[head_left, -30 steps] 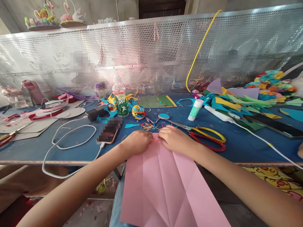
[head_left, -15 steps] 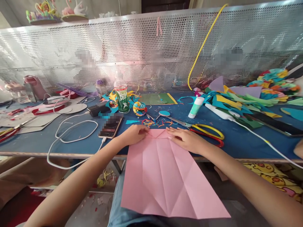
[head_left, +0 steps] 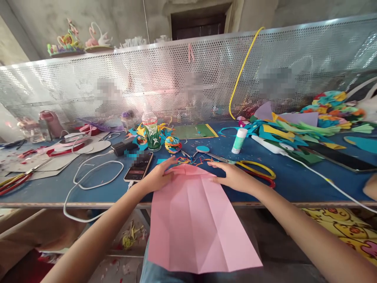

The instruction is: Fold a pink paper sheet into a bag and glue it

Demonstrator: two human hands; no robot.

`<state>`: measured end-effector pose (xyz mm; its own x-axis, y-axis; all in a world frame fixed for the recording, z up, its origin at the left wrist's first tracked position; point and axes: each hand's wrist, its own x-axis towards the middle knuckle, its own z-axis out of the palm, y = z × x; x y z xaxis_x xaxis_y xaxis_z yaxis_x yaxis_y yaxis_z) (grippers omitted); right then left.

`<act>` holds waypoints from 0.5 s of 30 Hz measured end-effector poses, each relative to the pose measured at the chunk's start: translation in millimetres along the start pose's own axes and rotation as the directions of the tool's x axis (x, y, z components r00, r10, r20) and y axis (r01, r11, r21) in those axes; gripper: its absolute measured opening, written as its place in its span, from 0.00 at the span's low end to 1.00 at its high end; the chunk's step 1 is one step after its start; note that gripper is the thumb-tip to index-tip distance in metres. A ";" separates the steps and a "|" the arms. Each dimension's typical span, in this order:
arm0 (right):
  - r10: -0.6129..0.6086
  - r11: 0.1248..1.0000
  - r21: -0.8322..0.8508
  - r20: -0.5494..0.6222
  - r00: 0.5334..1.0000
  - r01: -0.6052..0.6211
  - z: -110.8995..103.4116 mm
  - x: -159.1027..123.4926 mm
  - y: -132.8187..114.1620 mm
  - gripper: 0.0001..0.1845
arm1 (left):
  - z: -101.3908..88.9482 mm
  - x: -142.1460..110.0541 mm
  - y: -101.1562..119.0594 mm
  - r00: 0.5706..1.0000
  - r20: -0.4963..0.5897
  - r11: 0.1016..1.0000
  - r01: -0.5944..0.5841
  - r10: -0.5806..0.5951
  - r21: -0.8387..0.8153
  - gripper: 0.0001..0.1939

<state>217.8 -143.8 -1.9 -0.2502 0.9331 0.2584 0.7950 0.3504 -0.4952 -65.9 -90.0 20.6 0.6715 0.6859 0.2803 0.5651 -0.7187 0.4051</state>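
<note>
A large pink sheet of paper [head_left: 194, 224] with lengthwise and slanting creases hangs over the table's front edge towards my lap. Its far end lies on the table and bulges up a little. At the sheet's upper left corner is my left hand [head_left: 159, 175], fingers stretched forward and thumb apart, touching the paper's edge. My right hand [head_left: 232, 177] is at the upper right edge, its fingers spread and its thumb beside the paper. Just beyond the sheet lie coloured paper scraps [head_left: 188, 160] and scissors [head_left: 256, 169] with yellow and red handles, partly behind my right hand.
On the blue table [head_left: 112, 192] stand a bottle [head_left: 151, 131], a glue stick [head_left: 239, 140] and a colourful ball [head_left: 172, 145]. A phone [head_left: 138, 167] with a white cable [head_left: 75, 184] lies left. Paper strips [head_left: 279, 129] pile up right, before a perforated metal screen [head_left: 165, 82].
Both hands have loosened from the far edge and spread apart. The folded flap there has lifted into a bulge. The view has tilted up slightly.
</note>
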 end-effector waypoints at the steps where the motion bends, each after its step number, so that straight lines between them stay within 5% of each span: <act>1: 0.016 0.999 0.046 -0.028 0.999 -0.015 -1.2 -3.2 1.1 0.30 | -4.1 0.2 1.2 0.998 -0.066 1.000 0.011 -0.012 -0.016 0.23; 4: 0.067 0.982 0.184 -0.146 0.987 -0.039 -7.7 -16.3 1.9 0.27 | -16.2 0.3 7.3 0.990 -0.133 0.999 0.039 -0.042 -0.021 0.27; 8: 0.089 0.972 0.229 -0.181 0.979 -0.046 -17.7 -23.3 -7.7 0.22 | -18.1 5.2 15.5 0.995 0.055 0.988 0.078 -0.086 0.136 0.36; 15: -0.125 0.988 -0.089 0.003 0.992 0.125 9.1 34.8 -34.1 0.27 | 2.2 31.0 8.1 0.993 0.059 0.980 0.094 -0.105 0.174 0.12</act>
<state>177.0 -122.6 16.4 -0.3490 0.8822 0.3161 0.8038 0.4552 -0.3830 -39.4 -74.8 30.6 0.6354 0.7499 0.1842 0.7000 -0.6601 0.2724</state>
